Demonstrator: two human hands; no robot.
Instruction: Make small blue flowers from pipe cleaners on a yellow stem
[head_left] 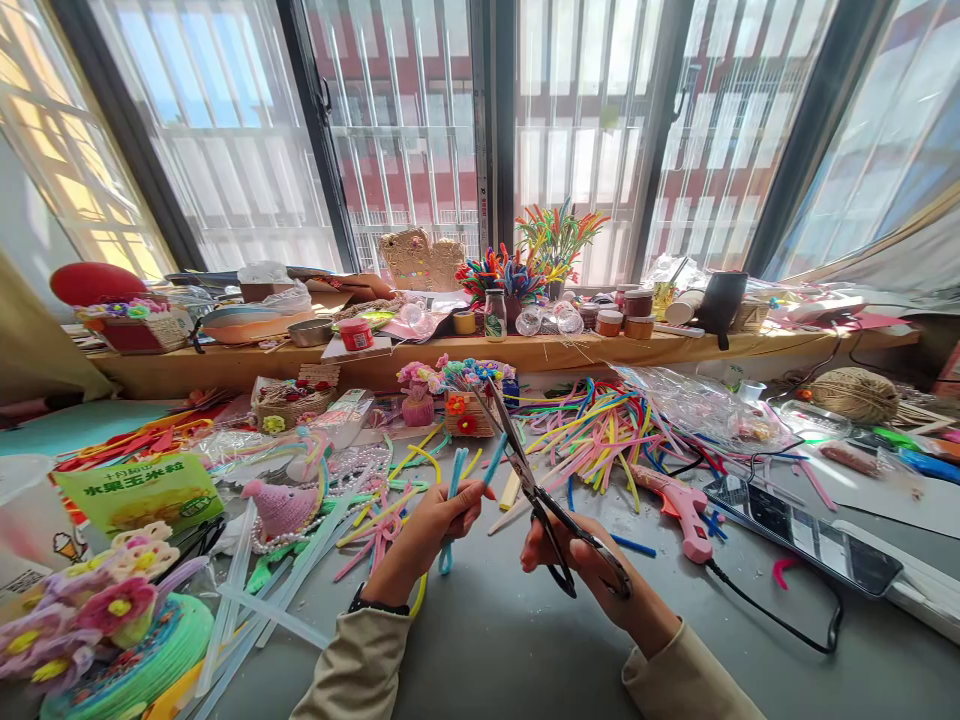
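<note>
In the middle of the head view, my left hand is closed round several light blue pipe cleaners, their lower ends looping below the fingers. One blue stem leans to the right, its tip close to the scissor blades. My right hand grips a pair of scissors by its dark handles, with the blades pointing up and away and slightly apart. Whether the blades touch the blue stem, I cannot tell. Behind the hands stands a small woven basket decorated with red and orange flowers.
A heap of coloured pipe cleaners lies behind my right hand. To the right are a pink glue gun with its cord and a phone. Clear glue sticks and crocheted flowers lie left. Jars line the sill.
</note>
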